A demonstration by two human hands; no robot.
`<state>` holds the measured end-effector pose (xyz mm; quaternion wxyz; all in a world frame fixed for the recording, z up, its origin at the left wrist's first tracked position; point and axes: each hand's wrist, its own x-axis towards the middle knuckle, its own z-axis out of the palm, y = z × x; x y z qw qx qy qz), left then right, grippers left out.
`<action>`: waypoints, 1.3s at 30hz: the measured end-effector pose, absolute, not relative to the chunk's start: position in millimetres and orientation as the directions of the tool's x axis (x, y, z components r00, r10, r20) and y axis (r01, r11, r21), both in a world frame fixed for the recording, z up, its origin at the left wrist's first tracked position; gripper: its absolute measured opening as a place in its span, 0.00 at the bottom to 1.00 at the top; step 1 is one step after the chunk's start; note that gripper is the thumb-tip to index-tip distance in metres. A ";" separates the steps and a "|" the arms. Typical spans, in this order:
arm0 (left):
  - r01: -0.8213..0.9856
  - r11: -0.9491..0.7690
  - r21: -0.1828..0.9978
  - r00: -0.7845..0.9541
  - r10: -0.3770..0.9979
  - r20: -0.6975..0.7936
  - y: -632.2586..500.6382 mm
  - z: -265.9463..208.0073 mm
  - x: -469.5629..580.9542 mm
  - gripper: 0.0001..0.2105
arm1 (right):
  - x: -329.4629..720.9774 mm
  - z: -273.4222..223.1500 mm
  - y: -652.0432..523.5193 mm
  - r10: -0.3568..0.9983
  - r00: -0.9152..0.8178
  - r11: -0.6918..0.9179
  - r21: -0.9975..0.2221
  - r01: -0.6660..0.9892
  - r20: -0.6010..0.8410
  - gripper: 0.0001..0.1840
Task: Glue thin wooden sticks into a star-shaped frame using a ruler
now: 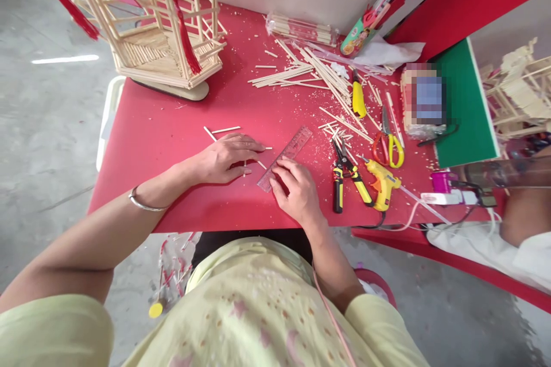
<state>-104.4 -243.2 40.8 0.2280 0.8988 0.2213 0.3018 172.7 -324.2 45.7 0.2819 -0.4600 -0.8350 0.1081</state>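
left grip (pixel 230 159) lies palm-down, fingers spread over thin wooden sticks (pixel 262 165), likely to steady them; just beside it, right grip (pixel 293 186) touches a transparent ruler (pixel 296 143), whether pinching i cannot tell.

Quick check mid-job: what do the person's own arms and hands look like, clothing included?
Both the left hand and right hand are gloveless. A thin silvery bangle circles the left wrist; none shows on the right. Pale yellow-green short sleeves match the printed shirt, with a thin pinkish cord down its front.
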 end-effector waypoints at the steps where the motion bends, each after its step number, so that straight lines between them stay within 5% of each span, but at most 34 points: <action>1: 0.259 -0.798 0.544 0.718 0.536 0.445 -243.4 41.0 -104.3 0.14 | 172.7 46.8 -329.4 0.828 -0.428 0.555 -0.422 0.717 0.361 0.15; 7: 0.236 -0.798 0.554 0.703 0.534 0.470 -243.4 41.2 -103.4 0.15 | 168.3 50.6 -359.3 0.829 -0.464 0.554 -0.337 0.761 0.313 0.21; 39: 0.237 -0.808 0.539 0.718 0.520 0.463 -242.3 40.4 -104.9 0.16 | 158.5 50.0 -363.6 0.839 -0.441 0.536 -0.344 0.771 0.320 0.18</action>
